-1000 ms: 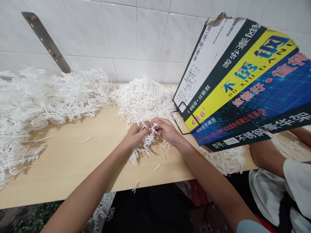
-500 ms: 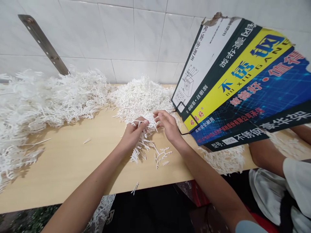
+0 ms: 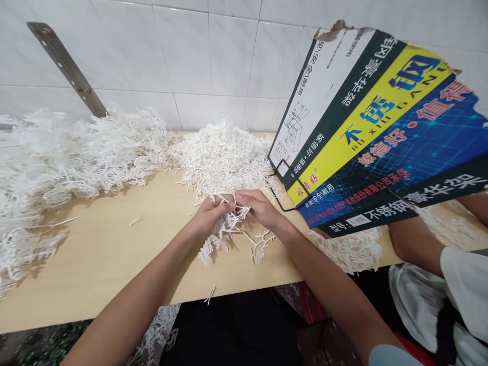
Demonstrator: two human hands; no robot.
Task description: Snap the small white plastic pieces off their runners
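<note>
Both hands (image 3: pixel 208 213) (image 3: pixel 263 207) pinch white sprigs (image 3: pixel 237 215) over a tan tabletop (image 3: pixel 125 259) near a tiled wall (image 3: pixel 133 51).

The left hand (image 3: pixel 214 211) and the right hand (image 3: pixel 261 207) are pinching white, twiggy bits (image 3: pixel 233 220). A white pile (image 3: pixel 226 152) is sitting just behind them on the tan table (image 3: pixel 114 259). A bigger white heap (image 3: pixel 95 155) is lying to the left. At the right, a bright cardboard sheet (image 3: pixel 366 137) is standing tilted, partly hiding another person's arm (image 3: pixel 415 246).

Cardboard sheet (image 3: pixel 375 134): "不锈钢", "BU XIU GANG".
</note>
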